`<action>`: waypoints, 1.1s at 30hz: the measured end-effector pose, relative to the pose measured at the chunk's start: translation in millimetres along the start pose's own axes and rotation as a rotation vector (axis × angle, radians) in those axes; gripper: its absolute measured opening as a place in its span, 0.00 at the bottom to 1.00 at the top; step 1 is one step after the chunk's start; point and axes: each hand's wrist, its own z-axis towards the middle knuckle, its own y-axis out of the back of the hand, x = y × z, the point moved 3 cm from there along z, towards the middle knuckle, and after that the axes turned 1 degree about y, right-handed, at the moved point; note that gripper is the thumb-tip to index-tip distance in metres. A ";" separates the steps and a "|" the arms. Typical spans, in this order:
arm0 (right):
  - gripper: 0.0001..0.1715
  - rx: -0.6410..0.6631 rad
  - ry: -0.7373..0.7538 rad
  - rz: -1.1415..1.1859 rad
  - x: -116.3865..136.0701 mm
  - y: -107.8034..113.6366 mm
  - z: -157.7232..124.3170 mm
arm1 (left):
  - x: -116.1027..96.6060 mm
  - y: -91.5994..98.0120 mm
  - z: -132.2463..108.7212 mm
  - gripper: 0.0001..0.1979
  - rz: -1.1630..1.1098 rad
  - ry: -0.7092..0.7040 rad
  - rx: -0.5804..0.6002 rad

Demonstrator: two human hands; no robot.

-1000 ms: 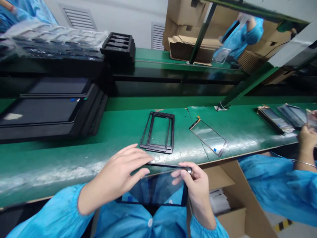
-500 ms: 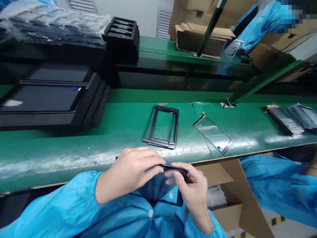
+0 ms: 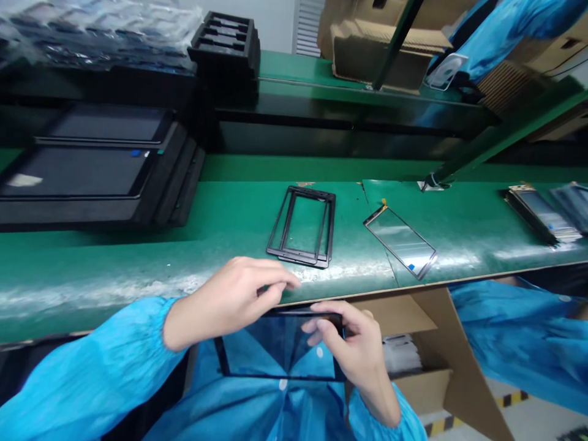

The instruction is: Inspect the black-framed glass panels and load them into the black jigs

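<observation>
My right hand point(image 3: 356, 343) grips the right end of a glossy black-bordered touch screen panel point(image 3: 285, 352), thumb on its face and fingers around the upper edge. The panel is tilted in front of my blue gown, beyond the bench edge, and mirrors the gown and fingers. Over its upper left corner hovers my left hand point(image 3: 239, 294), fingers stretched to the right with a gap above the thumb and nothing visible in them. Past the hands, two thin black frames point(image 3: 329, 236) overlap on the green bench point(image 3: 229, 214). Right of them lies a clear glass panel point(image 3: 402, 239) with an orange flex tail.
Black foam trays point(image 3: 177, 190) carrying dark screens are stacked at left. Bagged parts point(image 3: 101, 37) and black slotted trays point(image 3: 225, 43) stand on the shelf behind. A green post point(image 3: 496, 144) rises at right, near stacked panels point(image 3: 542, 211). Below is an open cardboard box point(image 3: 463, 349); a co-worker's blue sleeve point(image 3: 514, 331) is beside it.
My left hand has come off the panel's upper edge, moving up and left. The right hand keeps its grip, and the panel's face shows more fully. The view has shifted slightly.
</observation>
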 end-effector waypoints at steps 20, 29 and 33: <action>0.09 0.249 -0.138 -0.093 9.8 -4.5 -1.6 | -18.3 -5.2 -1.4 0.15 -0.158 -0.026 0.475; 0.09 0.290 -0.215 -0.067 3.9 -6.3 -4.1 | -16.5 -10.2 -5.3 0.15 -0.127 -0.049 0.460; 0.10 0.293 -0.240 -0.040 2.3 -8.3 -4.0 | -15.2 -14.2 -7.1 0.14 -0.086 -0.035 0.438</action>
